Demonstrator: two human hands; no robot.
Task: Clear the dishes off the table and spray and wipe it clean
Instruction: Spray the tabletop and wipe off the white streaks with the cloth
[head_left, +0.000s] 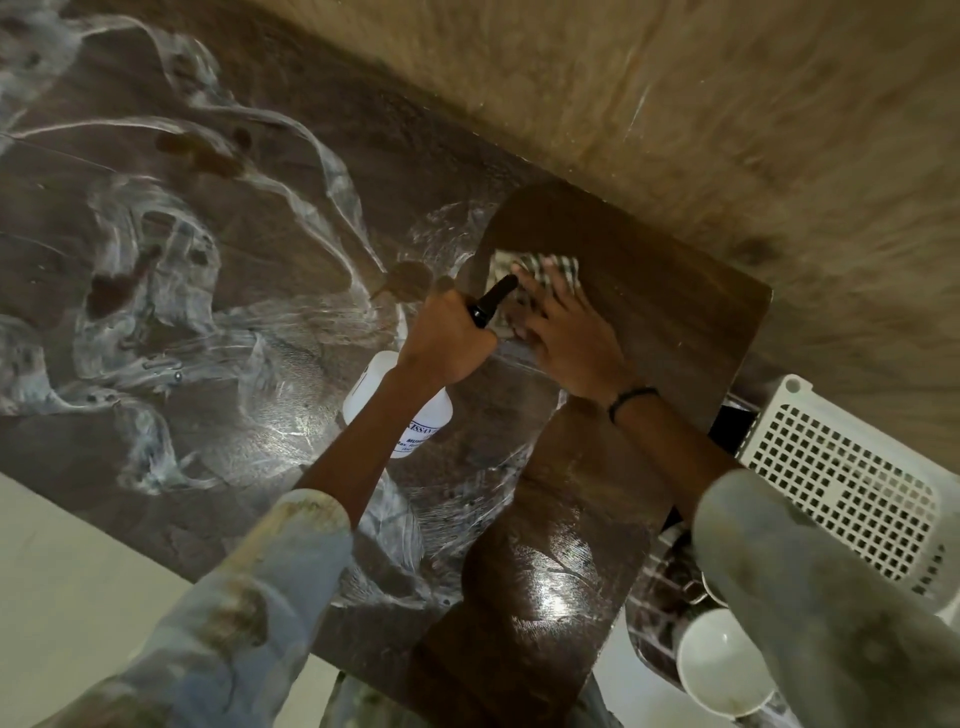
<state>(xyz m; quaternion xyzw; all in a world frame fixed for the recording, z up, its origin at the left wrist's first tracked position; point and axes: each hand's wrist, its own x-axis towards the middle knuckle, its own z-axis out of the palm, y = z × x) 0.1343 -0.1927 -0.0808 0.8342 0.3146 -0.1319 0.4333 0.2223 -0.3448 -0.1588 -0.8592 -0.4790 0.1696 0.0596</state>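
Nearest, at lower right: white bowl beside a white perforated basket, off the table's edge. Dark wooden table streaked with white foam. Left hand grips the spray bottle by its neck; long axis runs from the white body near the wrist up to the black nozzle, pointing up-right at the cloth. Right hand, fingers spread flat, presses the checked cloth onto the table, just beyond the nozzle.

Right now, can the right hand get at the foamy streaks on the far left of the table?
Probably not without shifting: the right hand presses the cloth near the table's right end, and the left hand holding the spray bottle lies across its path.
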